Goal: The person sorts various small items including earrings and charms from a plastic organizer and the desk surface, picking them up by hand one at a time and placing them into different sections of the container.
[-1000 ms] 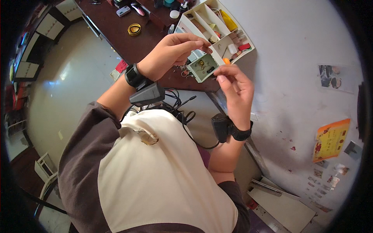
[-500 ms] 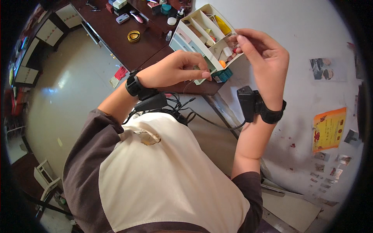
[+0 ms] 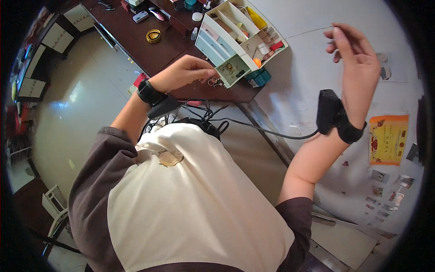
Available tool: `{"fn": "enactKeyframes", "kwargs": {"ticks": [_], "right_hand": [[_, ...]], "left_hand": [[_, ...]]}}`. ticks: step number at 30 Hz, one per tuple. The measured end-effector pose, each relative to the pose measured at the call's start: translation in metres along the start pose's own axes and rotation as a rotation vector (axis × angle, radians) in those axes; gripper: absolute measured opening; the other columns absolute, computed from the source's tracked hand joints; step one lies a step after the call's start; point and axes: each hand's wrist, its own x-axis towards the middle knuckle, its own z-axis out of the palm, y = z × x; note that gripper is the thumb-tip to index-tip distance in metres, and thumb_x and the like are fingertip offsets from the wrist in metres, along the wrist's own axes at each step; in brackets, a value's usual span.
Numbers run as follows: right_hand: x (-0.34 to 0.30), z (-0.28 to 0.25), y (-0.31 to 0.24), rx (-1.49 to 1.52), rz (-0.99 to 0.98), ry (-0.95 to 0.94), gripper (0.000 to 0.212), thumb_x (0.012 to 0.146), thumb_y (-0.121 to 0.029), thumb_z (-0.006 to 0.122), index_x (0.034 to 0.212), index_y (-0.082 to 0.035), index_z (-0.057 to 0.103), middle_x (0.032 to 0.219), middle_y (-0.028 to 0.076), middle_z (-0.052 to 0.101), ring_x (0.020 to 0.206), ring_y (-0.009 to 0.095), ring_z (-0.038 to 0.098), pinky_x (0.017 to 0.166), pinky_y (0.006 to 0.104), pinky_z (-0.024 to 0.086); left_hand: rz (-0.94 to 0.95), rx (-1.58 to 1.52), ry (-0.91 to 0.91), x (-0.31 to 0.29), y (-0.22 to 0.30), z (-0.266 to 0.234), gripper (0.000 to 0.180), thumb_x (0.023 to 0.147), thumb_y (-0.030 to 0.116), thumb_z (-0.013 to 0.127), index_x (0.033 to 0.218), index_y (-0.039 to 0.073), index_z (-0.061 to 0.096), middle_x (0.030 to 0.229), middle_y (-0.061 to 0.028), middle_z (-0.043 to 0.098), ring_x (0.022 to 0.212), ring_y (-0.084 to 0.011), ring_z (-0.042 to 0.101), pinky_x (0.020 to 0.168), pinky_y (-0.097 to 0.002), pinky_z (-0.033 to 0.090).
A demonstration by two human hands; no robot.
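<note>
My right hand (image 3: pixel 355 47), raised at the right before the wall, pinches one end of a thin dark thread (image 3: pixel 310 31). The thread runs left toward a white desktop organizer (image 3: pixel 240 54) and is lost to sight over it. My left hand (image 3: pixel 190 72) is closed beside the organizer's pulled-out pale green drawer (image 3: pixel 233 81). Small metal trinkets (image 3: pixel 215 82) show just under its fingertips; what the fingers hold is too small to make out. Inside the drawer lie a few small ornaments (image 3: pixel 229 67). The organizer's top compartments hold a yellow item (image 3: pixel 257 19), an orange ball (image 3: pixel 257 62) and small cosmetics.
A teal box (image 3: pixel 259 78) stands against the organizer at the dark brown desk's (image 3: pixel 176 45) edge. A yellow tape roll (image 3: pixel 153 36), a clear small bottle (image 3: pixel 194 34) and a pink-white device (image 3: pixel 157 14) sit farther left. Black cables (image 3: pixel 208 113) hang before my waist.
My right hand has moved right and up, away from the organizer, drawing the thread out. My left hand has shifted left off the drawer, so its contents now show.
</note>
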Motion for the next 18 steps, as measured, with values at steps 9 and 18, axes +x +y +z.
{"fn": "enactKeyframes", "kwargs": {"ticks": [9, 18], "right_hand": [[-0.027, -0.05, 0.014, -0.208, 0.05, 0.355, 0.021, 0.086, -0.016, 0.063, 0.102, -0.002, 0.066, 0.092, 0.007, 0.067, 0.08, 0.01, 0.057, 0.064, 0.0196, 0.041], [-0.042, -0.035, 0.03, -0.106, 0.254, 0.243, 0.018, 0.086, -0.013, 0.063, 0.099, -0.001, 0.066, 0.083, 0.003, 0.065, 0.071, 0.007, 0.055, 0.059, 0.0177, 0.04]], "left_hand": [[-0.07, -0.126, 0.0, -0.001, -0.017, -0.023, 0.029, 0.095, 0.028, 0.051, 0.09, 0.002, 0.063, 0.059, 0.0082, 0.039, 0.052, -0.0012, 0.03, 0.045, -0.0193, 0.023], [-0.047, -0.611, 0.135, 0.018, -0.02, -0.008, 0.024, 0.099, 0.025, 0.041, 0.088, 0.007, 0.051, 0.054, 0.0088, 0.029, 0.045, -0.0018, 0.027, 0.041, -0.0179, 0.022]]}}
